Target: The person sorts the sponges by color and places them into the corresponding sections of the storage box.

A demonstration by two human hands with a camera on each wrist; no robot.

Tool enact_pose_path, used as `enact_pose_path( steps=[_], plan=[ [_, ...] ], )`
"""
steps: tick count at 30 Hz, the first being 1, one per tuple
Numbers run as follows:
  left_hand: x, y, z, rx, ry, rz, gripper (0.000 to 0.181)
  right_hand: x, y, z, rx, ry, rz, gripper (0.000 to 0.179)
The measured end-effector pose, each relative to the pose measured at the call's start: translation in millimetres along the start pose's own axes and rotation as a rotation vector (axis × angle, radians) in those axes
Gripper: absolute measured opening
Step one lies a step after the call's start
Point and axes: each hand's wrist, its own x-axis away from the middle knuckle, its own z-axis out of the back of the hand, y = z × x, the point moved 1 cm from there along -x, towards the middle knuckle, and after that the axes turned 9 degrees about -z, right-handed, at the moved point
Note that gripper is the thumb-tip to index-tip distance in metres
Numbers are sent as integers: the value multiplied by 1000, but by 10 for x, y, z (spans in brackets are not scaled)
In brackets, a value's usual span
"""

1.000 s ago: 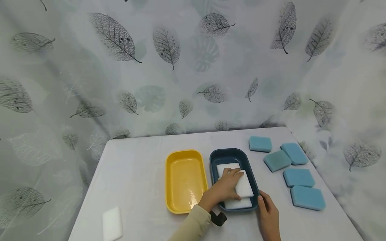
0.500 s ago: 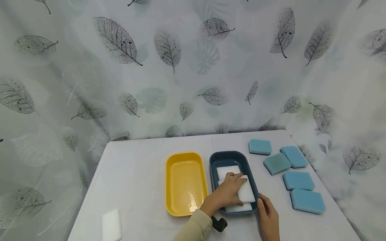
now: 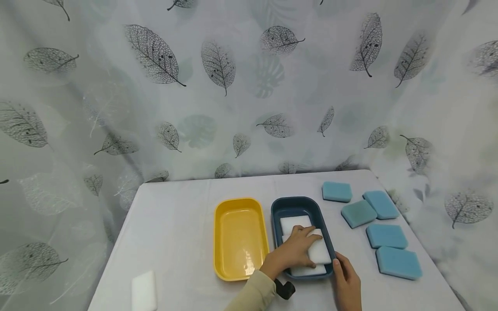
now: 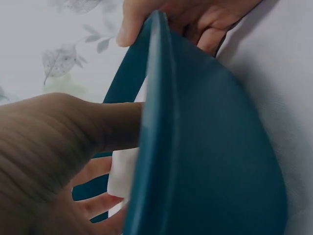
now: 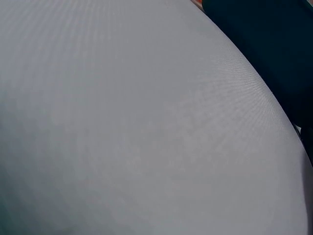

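My left hand (image 3: 295, 251) reaches into the dark blue tray (image 3: 285, 204) and grips a white sponge (image 3: 320, 247) between thumb and fingers. More white sponges lie under and behind it, one showing as a back white sponge (image 3: 292, 223); the hand covers part of the pile. Seen from the left wrist, the left hand's thumb (image 4: 115, 126) passes over the tray's near wall (image 4: 210, 132), and fingers meet the white sponge's corner (image 4: 122, 174). My right hand (image 3: 346, 278) pinches the tray's right rim near its front corner. The right wrist view shows mostly white tablecloth (image 5: 137, 122).
A yellow tray (image 3: 239, 233) stands just left of the blue one. Several blue sponges, such as the front one (image 3: 398, 262), lie to the right, with a greener sponge (image 3: 359, 213) among them. A lone white sponge (image 3: 144, 291) lies front left. A leaf-print curtain (image 3: 249, 108) hangs behind.
Inside the blue tray, the white sponge in my left hand has shifted slightly toward the near right. The right hand keeps its hold on the rim. The head view has tilted a little.
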Motion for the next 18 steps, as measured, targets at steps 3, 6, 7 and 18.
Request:
enact_pose_path(
  steps=[3,6,7,18],
  plan=[
    [12,26,-28,-18,-10,20,81,6,6,9,-1,0,-3,59],
    [48,63,-42,-9,-12,44,83,11,7,12,9,-3,-4,59],
    [64,75,-47,-4,-8,49,83,11,5,13,11,-3,-1,58],
    [219,139,-38,29,72,26,71,2,-18,17,9,-2,17,59]
  ],
)
